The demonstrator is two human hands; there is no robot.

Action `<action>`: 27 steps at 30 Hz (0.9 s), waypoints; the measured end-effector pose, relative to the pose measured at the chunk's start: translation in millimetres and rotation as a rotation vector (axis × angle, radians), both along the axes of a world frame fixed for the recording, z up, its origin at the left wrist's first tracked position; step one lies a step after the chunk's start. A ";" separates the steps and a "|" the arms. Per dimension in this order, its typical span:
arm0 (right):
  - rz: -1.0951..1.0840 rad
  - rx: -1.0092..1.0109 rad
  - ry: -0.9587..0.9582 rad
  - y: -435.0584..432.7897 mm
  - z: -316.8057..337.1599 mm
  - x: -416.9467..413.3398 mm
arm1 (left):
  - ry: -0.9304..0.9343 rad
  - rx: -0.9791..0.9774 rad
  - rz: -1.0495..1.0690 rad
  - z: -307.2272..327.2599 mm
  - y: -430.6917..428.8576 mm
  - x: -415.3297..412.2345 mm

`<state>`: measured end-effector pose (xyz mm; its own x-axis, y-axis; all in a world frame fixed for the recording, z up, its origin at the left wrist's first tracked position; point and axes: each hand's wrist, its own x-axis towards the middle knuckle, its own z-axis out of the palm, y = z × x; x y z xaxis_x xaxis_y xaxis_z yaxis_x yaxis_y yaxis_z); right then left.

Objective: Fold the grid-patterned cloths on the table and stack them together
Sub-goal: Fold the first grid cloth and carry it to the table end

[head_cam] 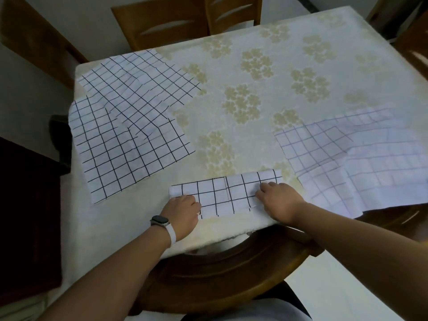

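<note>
Near edge of the cream floral-print surface (231, 77): my left hand (183, 212), white smartwatch (159, 221) on the wrist, has its fingers curled on the left end of the white black-grid cloth strip (227, 193). It looks like a pinch at the near-left corner. My right hand (278, 202) sits knuckles up on the right end, fingers curled into the fabric and gripping it as far as I can see; the fingertips are hidden.

The strip lies flat between both hands, long side along the near edge and just inside it, with a centre crease showing.

Step, my read: mid-fold on the first cloth, already narrowed to a strip. The next move is probably one end carried over onto the other at the crease. That calls for matched ends and layers that don't slide. Nothing is stacked yet.

Further out by the left edge is an unfolded white cloth with black grid (125, 154). A second unfolded black-grid cloth (139, 82) overlaps it toward the far-left corner and seems to lie on top.

By the right edge is a rumpled pale blue-grid cloth (347, 158), blurred.

Brown wooden chairs (166, 22) stand beyond the far edge.
</note>
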<state>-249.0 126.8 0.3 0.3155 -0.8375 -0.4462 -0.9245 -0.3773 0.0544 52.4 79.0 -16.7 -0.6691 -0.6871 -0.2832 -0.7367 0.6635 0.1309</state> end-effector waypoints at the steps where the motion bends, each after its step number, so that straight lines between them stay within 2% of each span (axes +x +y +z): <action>1: -0.004 0.018 0.004 1.2 -3.5 0.0 | -0.019 0.013 0.002 -2.6 1.4 -1.4; 12: -0.086 0.135 -0.028 7.9 -1.1 2.7 | -0.079 0.077 0.021 -3.1 10.9 -1.9; 17: -0.131 -0.043 -0.190 -4.0 10.0 26.1 | 0.046 0.074 0.040 7.5 -9.5 -26.3; 23: -0.019 -0.061 -0.192 -27.6 -8.6 39.3 | -0.068 0.150 -0.025 3.3 -22.9 -68.8; 27: -0.022 0.003 -0.173 -31.0 -21.9 32.2 | -0.115 0.119 -0.022 -7.4 -19.5 -69.9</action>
<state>-216.8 95.8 -21.5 0.3690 -0.8440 -0.3892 -0.9282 -0.3565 -0.1069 -17.5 59.5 -24.1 -0.6423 -0.6292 -0.4377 -0.7365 0.6648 0.1250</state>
